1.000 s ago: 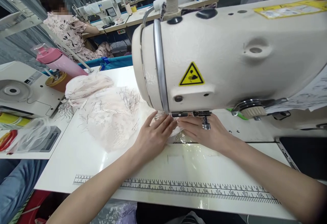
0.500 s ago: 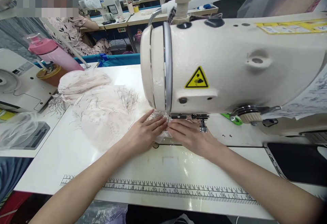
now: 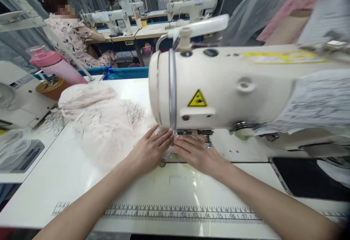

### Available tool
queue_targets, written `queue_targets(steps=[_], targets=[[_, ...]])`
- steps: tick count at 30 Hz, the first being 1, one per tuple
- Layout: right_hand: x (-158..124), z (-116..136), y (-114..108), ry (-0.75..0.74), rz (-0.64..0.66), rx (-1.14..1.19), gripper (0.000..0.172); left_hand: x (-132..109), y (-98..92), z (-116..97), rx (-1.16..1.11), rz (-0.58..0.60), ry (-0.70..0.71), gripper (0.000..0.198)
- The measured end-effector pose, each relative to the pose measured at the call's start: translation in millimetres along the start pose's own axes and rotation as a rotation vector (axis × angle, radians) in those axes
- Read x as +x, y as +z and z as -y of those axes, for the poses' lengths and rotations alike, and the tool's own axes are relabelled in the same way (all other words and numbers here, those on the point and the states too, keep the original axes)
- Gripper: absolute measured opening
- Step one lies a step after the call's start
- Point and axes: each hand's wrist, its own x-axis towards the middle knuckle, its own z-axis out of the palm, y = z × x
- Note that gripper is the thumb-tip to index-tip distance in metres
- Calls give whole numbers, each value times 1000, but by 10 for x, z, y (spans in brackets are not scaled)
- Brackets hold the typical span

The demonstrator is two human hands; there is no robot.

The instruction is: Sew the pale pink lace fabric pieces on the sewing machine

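A sheer pale pink fabric with dark thread-like markings (image 3: 109,134) lies bunched on the white table, its right edge running under the head of the sewing machine (image 3: 218,83). My left hand (image 3: 151,147) rests flat on that edge, fingers stretched out and thumb slightly apart. From the other side, my right hand (image 3: 195,152) lies low beside the needle area with its fingers extended, their tips almost meeting those of the left. The machine's head hides the needle and part of the right fingers. Neither hand is closed around anything.
A ruler scale (image 3: 172,212) runs along the table's front. A black phone (image 3: 308,178) lies at the right. At the left stand a pink bottle (image 3: 57,63), a brown container (image 3: 53,88) and another white machine (image 3: 22,94). A person (image 3: 68,35) sits at the back left.
The camera view has tilted up, so the machine and table sit lower and more of the room shows. Both hands keep nearly the same place on the fabric.
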Motion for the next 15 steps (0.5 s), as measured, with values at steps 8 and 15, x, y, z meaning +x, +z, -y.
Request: queue_targets(steps=[8,15], targets=[[11,56,-64,82,-42,-82,15,32,123,-96,56,-276,-9,43],[40,10,-18,57,-26,-49,12,96,179,-57,82,-522,53,32]])
